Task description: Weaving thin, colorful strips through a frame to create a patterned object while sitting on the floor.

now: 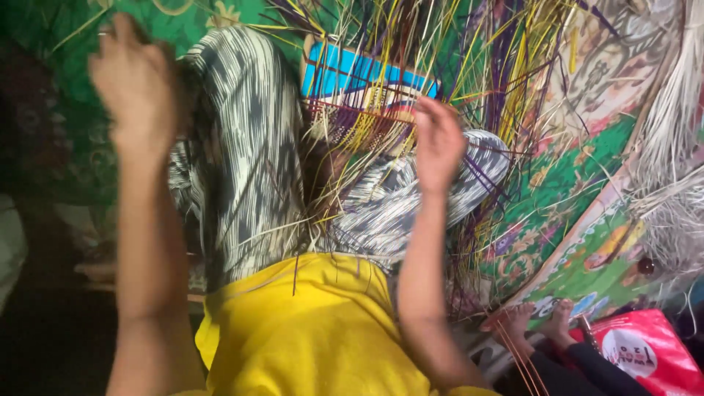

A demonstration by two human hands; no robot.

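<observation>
two raised hands (136, 77); two bare feet (539, 323); one red bag (645, 356)

Left hand (136, 77) raised, fingers loosely curled; right hand (438, 143) lower, fingers bent.

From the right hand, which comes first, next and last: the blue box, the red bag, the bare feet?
From the right hand, in the head view:
1. Blue box, just above and left, behind the straw strands.
2. Bare feet, lower right on the mat.
3. Red bag, bottom right corner, beyond the feet.

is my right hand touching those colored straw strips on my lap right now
Touching. The head view shows the right hand with its fingers down among the straw strips, strands crossing right at the fingertips with no gap.
</observation>
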